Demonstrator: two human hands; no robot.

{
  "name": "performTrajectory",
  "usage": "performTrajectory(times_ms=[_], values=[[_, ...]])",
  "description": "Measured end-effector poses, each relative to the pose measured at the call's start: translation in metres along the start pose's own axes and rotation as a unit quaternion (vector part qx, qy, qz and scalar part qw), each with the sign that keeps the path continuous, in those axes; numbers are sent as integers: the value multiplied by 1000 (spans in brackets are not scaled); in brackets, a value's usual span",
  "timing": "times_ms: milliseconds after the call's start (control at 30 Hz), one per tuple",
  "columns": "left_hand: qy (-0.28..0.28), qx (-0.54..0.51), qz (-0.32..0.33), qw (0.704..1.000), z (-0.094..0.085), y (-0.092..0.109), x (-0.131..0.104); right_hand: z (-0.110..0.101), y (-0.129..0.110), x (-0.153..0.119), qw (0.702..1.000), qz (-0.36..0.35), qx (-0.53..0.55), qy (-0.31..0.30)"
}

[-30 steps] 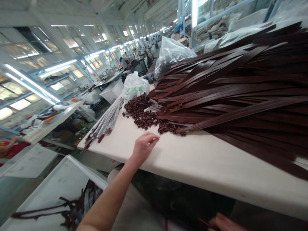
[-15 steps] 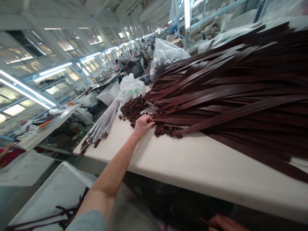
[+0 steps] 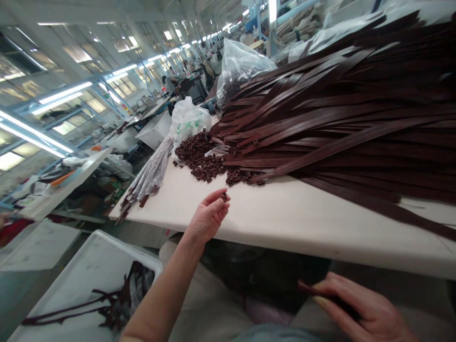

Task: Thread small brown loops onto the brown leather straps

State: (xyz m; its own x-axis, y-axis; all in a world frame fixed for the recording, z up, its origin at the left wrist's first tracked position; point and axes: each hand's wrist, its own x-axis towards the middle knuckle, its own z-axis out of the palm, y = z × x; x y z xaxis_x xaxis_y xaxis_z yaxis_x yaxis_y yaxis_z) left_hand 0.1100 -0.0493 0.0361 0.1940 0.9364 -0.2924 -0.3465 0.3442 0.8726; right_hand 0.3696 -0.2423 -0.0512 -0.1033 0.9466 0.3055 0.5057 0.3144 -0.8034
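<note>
Left hand (image 3: 208, 216): raised palm-up just above the near edge of the desk (image 3: 285, 223), fingertips pinched on one small brown loop (image 3: 224, 195), the other fingers loosely curled. Right hand (image 3: 359, 308): low at the bottom right, below the desk edge, fingers closed around the end of a dark brown strap (image 3: 326, 295); how far the strap ran past the hand could not be told. Desk: pale, bare surface along its near side. Heap of small brown loops (image 3: 204, 159): lay on the desk beyond the left hand, apart from it, spreading rightward to touch the strap ends. Pile of dark brown straps (image 3: 338, 114): large, fanned, covered the right and far part of the desk, with the tips pointing toward the loop heap and several long straps trailing to the right edge. White plastic bag (image 3: 187, 122): stood just behind the loop heap. Clear plastic bag (image 3: 238, 66): stood further back, against the strap pile. Bundle of grey wrapped strips (image 3: 147, 178): lay along the left edge of the desk, ends overhanging the corner. White bin (image 3: 89, 270): stood on the floor lower left, held a few tangled brown straps (image 3: 117, 304). Background: long rows of workstations under strip lights, blurred.
</note>
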Motion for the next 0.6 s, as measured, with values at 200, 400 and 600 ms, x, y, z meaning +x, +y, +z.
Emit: performTrajectory(times_ms=[200, 400, 600], values=[[-23, -12, -63, 998, 11, -53, -62, -18, -49, 33, 999, 4, 11, 36], [-38, 14, -62, 997, 16, -87, -96, -4, -70, 48, 999, -18, 32, 31], [-42, 32, -54, 997, 21, -88, -108, 7, -73, 44, 997, -24, 66, 0]])
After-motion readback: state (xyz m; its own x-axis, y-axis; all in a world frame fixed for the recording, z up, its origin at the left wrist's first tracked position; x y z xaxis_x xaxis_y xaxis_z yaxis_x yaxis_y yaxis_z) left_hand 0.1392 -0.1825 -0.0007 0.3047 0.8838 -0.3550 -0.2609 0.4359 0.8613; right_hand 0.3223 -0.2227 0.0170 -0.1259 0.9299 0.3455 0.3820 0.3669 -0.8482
